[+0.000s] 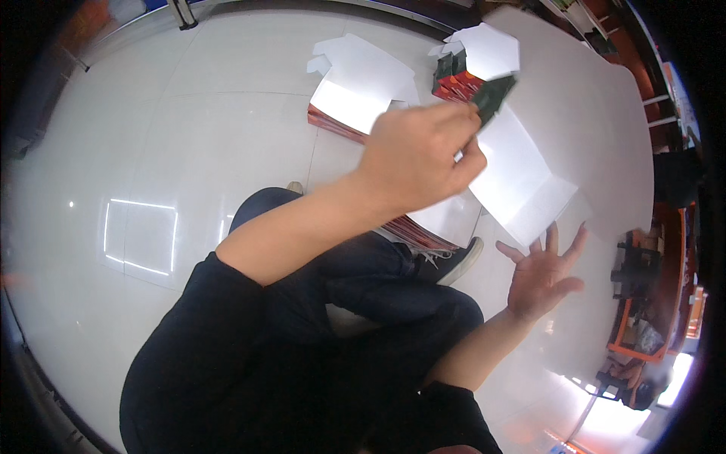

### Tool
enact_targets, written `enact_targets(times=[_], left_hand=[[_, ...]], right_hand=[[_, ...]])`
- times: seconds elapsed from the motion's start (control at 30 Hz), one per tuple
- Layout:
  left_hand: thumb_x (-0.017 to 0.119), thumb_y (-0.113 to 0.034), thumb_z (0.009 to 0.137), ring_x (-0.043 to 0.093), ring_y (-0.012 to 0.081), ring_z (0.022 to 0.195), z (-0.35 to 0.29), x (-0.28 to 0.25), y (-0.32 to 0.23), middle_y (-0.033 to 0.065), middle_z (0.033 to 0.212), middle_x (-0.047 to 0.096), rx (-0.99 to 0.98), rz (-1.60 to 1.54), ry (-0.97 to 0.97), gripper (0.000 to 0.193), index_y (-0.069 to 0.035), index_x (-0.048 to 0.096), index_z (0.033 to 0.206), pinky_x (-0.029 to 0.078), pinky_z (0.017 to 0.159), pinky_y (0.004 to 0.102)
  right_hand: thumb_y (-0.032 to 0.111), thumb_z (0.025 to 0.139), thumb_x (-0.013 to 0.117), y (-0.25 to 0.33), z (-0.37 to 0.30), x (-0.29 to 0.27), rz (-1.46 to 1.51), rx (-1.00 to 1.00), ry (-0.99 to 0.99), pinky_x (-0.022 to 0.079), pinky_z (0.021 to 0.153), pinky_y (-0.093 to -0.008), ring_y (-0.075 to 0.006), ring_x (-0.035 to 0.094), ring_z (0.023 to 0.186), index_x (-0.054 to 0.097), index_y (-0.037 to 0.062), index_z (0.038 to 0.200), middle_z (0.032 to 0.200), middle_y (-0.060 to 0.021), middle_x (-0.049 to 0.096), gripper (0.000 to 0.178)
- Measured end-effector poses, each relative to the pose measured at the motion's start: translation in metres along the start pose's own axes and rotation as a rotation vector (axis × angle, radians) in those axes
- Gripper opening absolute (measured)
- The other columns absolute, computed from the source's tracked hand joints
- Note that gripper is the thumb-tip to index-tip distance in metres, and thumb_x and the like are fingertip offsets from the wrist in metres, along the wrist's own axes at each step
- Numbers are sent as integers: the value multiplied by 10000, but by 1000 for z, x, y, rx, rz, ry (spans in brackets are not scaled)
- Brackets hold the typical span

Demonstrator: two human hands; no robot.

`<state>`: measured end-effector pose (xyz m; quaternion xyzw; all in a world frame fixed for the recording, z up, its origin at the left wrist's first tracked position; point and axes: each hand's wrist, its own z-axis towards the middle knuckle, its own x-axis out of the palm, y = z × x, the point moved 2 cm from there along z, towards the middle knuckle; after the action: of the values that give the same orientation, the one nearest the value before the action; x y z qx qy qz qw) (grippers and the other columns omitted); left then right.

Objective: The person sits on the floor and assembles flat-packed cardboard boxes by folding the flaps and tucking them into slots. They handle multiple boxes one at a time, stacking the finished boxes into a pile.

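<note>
My left hand [427, 155] reaches across the middle, its fingers pinched on the dark green flap [493, 98] of a carton blank. The blank's white inner side [514, 170] slants down from there toward my right hand [543, 278]. That hand is open, fingers spread, close to the blank's lower corner; whether it touches is unclear. Beneath and left of my left hand lies a stack of flat carton blanks [355, 91], white on top with red edges. My left hand and forearm hide part of this stack.
Beyond my left hand, a pile of red and dark green cartons [454, 79] has a white piece [490, 51] on top. My crossed legs and a grey shoe [454, 261] are close to the stack. Shelving with orange edges [643, 348] stands at the right, over the glossy tiled floor [151, 151].
</note>
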<state>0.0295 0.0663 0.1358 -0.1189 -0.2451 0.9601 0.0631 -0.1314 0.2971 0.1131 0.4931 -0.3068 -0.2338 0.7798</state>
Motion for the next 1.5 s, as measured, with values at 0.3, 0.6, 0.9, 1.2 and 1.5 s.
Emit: enact_targets(times=[0.3, 0.6, 0.9, 1.2, 1.5], left_hand=[[767, -194, 765, 716, 298, 810, -23, 36, 11, 152, 1049, 736, -320, -423, 247, 271, 27, 741, 918, 573, 697, 361], [870, -355, 737, 700, 262, 903, -28, 44, 12, 180, 1150, 694, -460, -492, 324, 418, 10, 715, 868, 566, 770, 345], [873, -429, 736, 695, 203, 849, -23, 43, 37, 167, 958, 702, -851, -519, 647, 570, 22, 660, 1014, 554, 732, 332], [658, -702, 805, 712, 306, 839, -26, 41, 66, 218, 965, 707, -727, 193, 1188, 774, 40, 693, 1019, 562, 782, 399], [750, -362, 769, 701, 388, 892, -48, 52, 90, 251, 904, 707, -576, 203, 1146, 446, 73, 703, 856, 557, 819, 437]], right_hand=[[554, 1069, 331, -45, 22, -24, -115, 234, -511, 242, 1204, -430, -313, 352, 1436, 260, 13, 1553, 1553, -190, 367, 730], [429, 1100, 313, -54, 24, -36, -86, 55, -368, 370, 1137, -455, -311, 473, 1356, 369, -4, 1486, 1472, -171, 476, 583], [360, 1076, 414, -68, 23, -54, -125, 155, -269, 422, 1088, -407, -289, 556, 1264, 453, -16, 1421, 1393, -172, 547, 511], [301, 1061, 493, -99, 27, -60, -326, 381, -234, 470, 961, -356, -216, 620, 1075, 562, -37, 1262, 1172, -126, 646, 399], [196, 1037, 500, -115, 27, -53, -434, 351, -173, 494, 924, -337, -201, 630, 1044, 568, -63, 1245, 1161, -130, 651, 339]])
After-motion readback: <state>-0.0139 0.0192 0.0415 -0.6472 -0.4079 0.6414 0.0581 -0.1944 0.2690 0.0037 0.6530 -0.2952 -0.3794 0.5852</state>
